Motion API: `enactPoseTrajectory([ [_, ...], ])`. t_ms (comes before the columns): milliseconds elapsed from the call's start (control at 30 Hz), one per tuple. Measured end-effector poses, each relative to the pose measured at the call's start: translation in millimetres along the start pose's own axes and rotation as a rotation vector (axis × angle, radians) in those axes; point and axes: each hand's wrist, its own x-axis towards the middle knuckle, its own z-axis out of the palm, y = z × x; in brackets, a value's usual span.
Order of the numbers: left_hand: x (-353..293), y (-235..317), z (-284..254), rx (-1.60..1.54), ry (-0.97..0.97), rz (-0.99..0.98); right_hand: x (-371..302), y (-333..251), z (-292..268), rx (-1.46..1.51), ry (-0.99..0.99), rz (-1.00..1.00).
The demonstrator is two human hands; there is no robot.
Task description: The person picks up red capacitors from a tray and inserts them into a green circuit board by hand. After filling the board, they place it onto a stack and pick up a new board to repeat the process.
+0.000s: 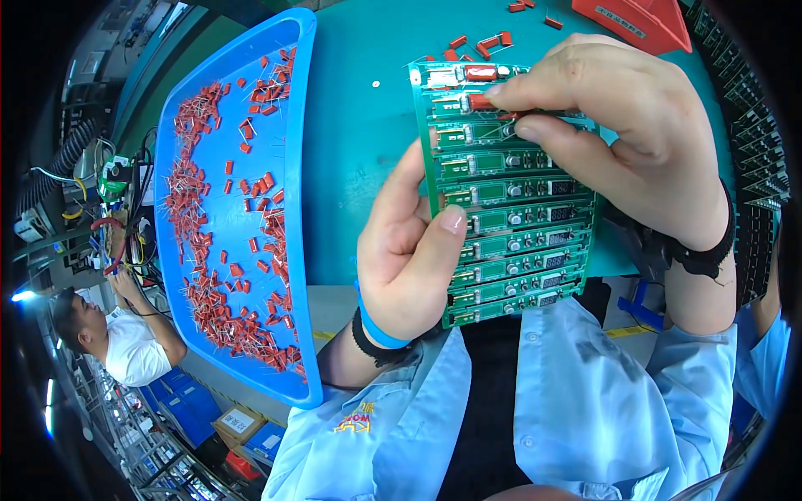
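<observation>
A panel of several joined green circuit boards [493, 194] tilts up in front of me. My left hand [409, 263] grips its left edge, with the thumb lying on the front face. Over the panel's upper right, my right hand [631, 117] is closed in a pinch. A bit of red shows between thumb and index finger, seemingly a red box capacitor [514, 116] with thin leads, mostly hidden. The index fingertip touches another red capacitor [479, 102] on the second board row. One more red capacitor [481, 73] sits on the top row.
Left of the panel, a large blue tray [311, 334] holds many loose red capacitors. Several more [483, 48] lie on the green tabletop [359, 108] beyond the panel. A red bin [643, 21] stands far right, beside stacked circuit boards [752, 125]. A person [125, 334] works at the left.
</observation>
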Motion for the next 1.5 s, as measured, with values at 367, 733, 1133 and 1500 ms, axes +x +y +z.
enactPoseTrajectory([
  [367,-4.4,-1.0,-0.5,0.040,0.050,-0.019,-3.6,-3.7,12.7,0.096,0.016,0.027],
  [733,-8.5,-3.5,-4.7,0.053,0.072,-0.037,-3.0,-5.5,18.0,0.068,-0.061,0.064],
  [1133,-7.8,-10.5,-12.4,0.091,0.009,0.017,-7.2,-7.4,40.1,0.005,0.078,0.081],
  [1500,-8.2,-10.2,-14.8,0.141,0.006,0.033,-1.1,-18.7,22.9,0.024,-0.028,0.048],
])
